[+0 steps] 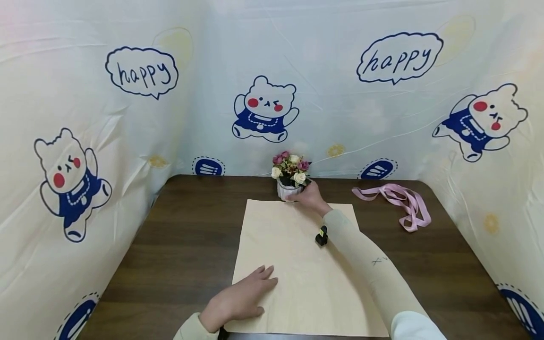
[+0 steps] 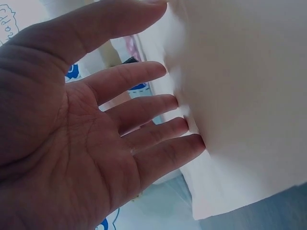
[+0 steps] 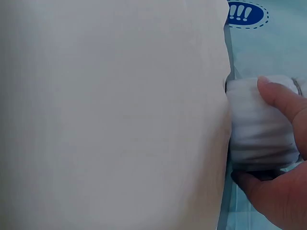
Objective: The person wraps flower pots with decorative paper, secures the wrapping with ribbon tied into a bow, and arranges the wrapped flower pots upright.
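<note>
A small pot of artificial flowers (image 1: 291, 169), white and mauve, stands at the far edge of a large cream paper sheet (image 1: 293, 269). My right hand (image 1: 312, 198) grips its white wrapped pot (image 3: 261, 122) from the right side, thumb and fingers on opposite sides in the right wrist view. Near the sheet's lower left, my left hand (image 1: 244, 300) rests with fingers spread. In the left wrist view its straight fingertips (image 2: 194, 141) touch the paper. The camera on the right wrist (image 1: 321, 236) shows as a small black block.
A loose pink ribbon (image 1: 401, 200) lies crumpled at the back right of the dark wooden table (image 1: 170, 255). Behind and at both sides hangs a pale printed cloth (image 1: 331, 118) with cartoon bears.
</note>
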`<state>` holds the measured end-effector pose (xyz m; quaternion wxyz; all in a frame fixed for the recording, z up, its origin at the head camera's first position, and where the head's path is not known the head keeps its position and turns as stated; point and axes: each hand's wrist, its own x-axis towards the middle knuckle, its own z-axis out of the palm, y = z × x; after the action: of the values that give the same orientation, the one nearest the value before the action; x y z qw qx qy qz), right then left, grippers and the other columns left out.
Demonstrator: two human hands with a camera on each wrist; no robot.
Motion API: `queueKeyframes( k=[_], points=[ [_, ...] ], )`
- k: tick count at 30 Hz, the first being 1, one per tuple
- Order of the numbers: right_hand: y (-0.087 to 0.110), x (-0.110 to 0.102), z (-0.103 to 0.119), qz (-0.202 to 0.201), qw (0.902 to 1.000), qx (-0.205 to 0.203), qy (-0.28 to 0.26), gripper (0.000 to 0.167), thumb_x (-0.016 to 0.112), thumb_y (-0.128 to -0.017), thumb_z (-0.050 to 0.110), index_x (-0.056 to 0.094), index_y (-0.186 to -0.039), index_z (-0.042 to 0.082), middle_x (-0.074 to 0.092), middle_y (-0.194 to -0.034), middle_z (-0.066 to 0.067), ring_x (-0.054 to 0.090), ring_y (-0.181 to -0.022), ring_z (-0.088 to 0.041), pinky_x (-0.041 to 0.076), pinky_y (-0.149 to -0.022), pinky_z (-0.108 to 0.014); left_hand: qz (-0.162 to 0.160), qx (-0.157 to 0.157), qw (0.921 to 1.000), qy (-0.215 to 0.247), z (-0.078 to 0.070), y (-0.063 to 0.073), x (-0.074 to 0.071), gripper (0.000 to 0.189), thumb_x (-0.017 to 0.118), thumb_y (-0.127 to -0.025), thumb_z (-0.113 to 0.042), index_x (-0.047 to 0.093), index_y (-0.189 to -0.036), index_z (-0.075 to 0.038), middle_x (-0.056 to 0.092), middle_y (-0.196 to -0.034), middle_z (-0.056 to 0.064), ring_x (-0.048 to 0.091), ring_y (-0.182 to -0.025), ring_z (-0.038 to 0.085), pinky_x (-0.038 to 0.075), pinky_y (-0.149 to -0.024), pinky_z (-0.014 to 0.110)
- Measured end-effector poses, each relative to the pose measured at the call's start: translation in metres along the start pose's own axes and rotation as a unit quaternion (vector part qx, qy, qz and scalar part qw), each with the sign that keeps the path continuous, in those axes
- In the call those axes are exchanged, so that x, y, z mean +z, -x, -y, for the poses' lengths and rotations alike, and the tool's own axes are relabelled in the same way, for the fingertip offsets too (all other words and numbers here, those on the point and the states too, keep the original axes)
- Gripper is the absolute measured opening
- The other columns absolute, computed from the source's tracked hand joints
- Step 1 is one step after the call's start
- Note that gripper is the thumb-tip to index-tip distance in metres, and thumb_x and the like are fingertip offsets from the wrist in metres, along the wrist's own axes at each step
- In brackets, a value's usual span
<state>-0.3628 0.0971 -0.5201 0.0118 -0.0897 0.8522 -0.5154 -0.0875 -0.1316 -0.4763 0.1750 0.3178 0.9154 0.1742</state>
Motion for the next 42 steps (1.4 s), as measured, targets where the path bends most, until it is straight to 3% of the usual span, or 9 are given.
queueKeyframes(
  k=[5, 15, 25, 27, 31, 36, 42],
  points=[
    [0.001, -0.005, 0.002, -0.026, 0.9996, -0.01, 0.007, 0.078, 0.096, -0.069, 0.023, 0.059, -0.133, -0.001, 0.066, -0.131, -0.017, 0.06, -0.124, -0.029, 0.049, -0.105, -0.042, 0.002, 0.008, 1.0, 0.004, 0.0, 0.0, -0.001, 0.067, 0.08, -0.078, -0.006, 0.058, -0.141, -0.003, 0.044, -0.154, 0.025, 0.04, -0.144, 0.045, 0.039, -0.115, 0.046],
    [0.006, -0.019, 0.016, -0.038, 0.999, -0.019, -0.013, 0.07, 0.096, -0.069, 0.022, 0.064, -0.127, 0.001, 0.07, -0.123, -0.014, 0.065, -0.115, -0.026, 0.054, -0.094, -0.041, 0.003, 0.014, 0.9998, 0.012, 0.004, -0.004, -0.006, 0.066, 0.082, -0.078, -0.005, 0.059, -0.14, -0.001, 0.045, -0.154, 0.026, 0.041, -0.143, 0.045, 0.041, -0.114, 0.046],
    [0.011, -0.04, 0.024, -0.058, 0.9968, -0.033, -0.045, 0.079, 0.095, -0.07, 0.017, 0.058, -0.138, 0.003, 0.066, -0.132, -0.015, 0.061, -0.125, -0.03, 0.051, -0.102, -0.045, 0.0, 0.018, 0.9998, 0.004, 0.007, -0.014, -0.01, 0.067, 0.082, -0.076, -0.003, 0.059, -0.138, 0.0, 0.045, -0.152, 0.029, 0.042, -0.141, 0.047, 0.039, -0.114, 0.05],
    [0.011, -0.043, 0.023, -0.058, 0.9971, -0.03, -0.04, 0.078, 0.095, -0.07, 0.018, 0.059, -0.137, 0.003, 0.067, -0.13, -0.014, 0.062, -0.123, -0.029, 0.053, -0.101, -0.043, 0.0, 0.015, 0.9999, 0.006, 0.008, -0.016, -0.011, 0.067, 0.082, -0.075, -0.002, 0.059, -0.138, 0.0, 0.045, -0.152, 0.029, 0.041, -0.142, 0.047, 0.039, -0.115, 0.05],
    [0.014, -0.046, 0.022, -0.054, 0.9977, -0.03, -0.026, 0.071, 0.096, -0.068, 0.023, 0.063, -0.129, 0.003, 0.07, -0.12, -0.014, 0.066, -0.107, -0.028, 0.056, -0.085, -0.042, 0.004, 0.008, 0.9999, 0.009, 0.01, -0.02, -0.012, 0.067, 0.081, -0.076, -0.003, 0.058, -0.139, 0.0, 0.044, -0.153, 0.028, 0.04, -0.143, 0.047, 0.039, -0.115, 0.051],
    [0.02, -0.049, 0.019, -0.039, 0.9989, -0.023, 0.011, 0.067, 0.098, -0.063, 0.034, 0.065, -0.111, 0.002, 0.067, -0.104, -0.012, 0.059, -0.09, -0.023, 0.051, -0.074, -0.037, 0.004, 0.011, 0.9999, 0.01, 0.015, -0.026, -0.012, 0.067, 0.082, -0.077, -0.003, 0.058, -0.139, 0.0, 0.043, -0.153, 0.029, 0.04, -0.143, 0.048, 0.038, -0.115, 0.053],
    [0.029, -0.048, 0.025, -0.014, 0.9985, -0.022, 0.048, 0.066, 0.097, -0.061, 0.038, 0.067, -0.108, 0.003, 0.067, -0.104, -0.012, 0.061, -0.091, -0.025, 0.053, -0.078, -0.039, 0.011, 0.014, 0.9997, 0.018, 0.02, -0.035, -0.014, 0.066, 0.08, -0.079, -0.003, 0.056, -0.141, 0.001, 0.041, -0.155, 0.029, 0.037, -0.144, 0.048, 0.036, -0.116, 0.054]
  ],
)
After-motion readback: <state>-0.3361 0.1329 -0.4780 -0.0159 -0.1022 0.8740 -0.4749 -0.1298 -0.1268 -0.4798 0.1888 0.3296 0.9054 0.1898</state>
